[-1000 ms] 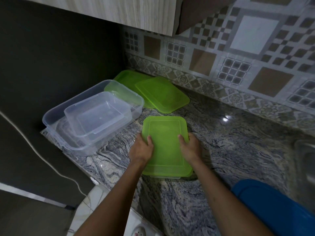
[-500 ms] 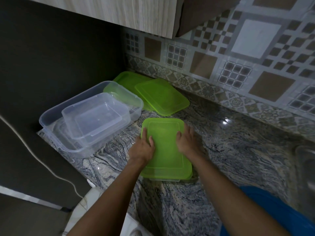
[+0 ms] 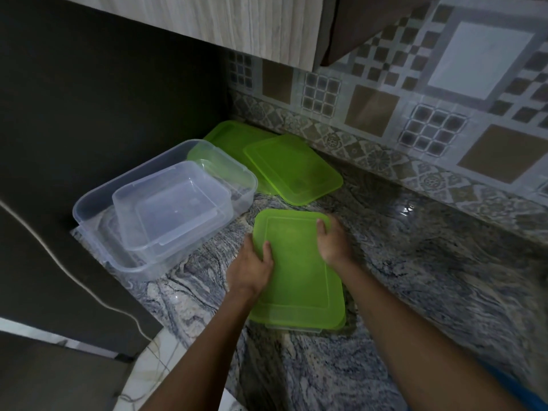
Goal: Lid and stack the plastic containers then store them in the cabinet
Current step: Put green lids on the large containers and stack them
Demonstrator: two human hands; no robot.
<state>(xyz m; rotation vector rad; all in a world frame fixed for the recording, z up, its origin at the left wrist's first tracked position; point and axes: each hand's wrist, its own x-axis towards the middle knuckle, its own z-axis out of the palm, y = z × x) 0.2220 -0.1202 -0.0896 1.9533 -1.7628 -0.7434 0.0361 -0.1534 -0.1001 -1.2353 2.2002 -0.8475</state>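
Observation:
A clear container with a green lid [image 3: 296, 271] on it sits on the granite counter in front of me. My left hand [image 3: 252, 265] lies on the lid's left edge and my right hand [image 3: 333, 240] on its right edge, thumbs on top, both pressing it. To the left, a smaller clear container [image 3: 175, 212] is nested inside a larger clear container [image 3: 98, 200]. Two loose green lids lie behind: a medium lid [image 3: 292, 169] overlaps a large lid [image 3: 231, 134] by the tiled wall.
The wood-grain wall cabinet [image 3: 237, 22] hangs above the counter's back corner. A dark panel stands left of the containers, with a white cable [image 3: 59, 265] across it. The counter [image 3: 430, 277] stretches right. A blue object [image 3: 516, 390] shows at the lower right edge.
My hands have slid further up the lid's sides, the right one near its far corner. The camera has shifted slightly, so the blue object is mostly out of view.

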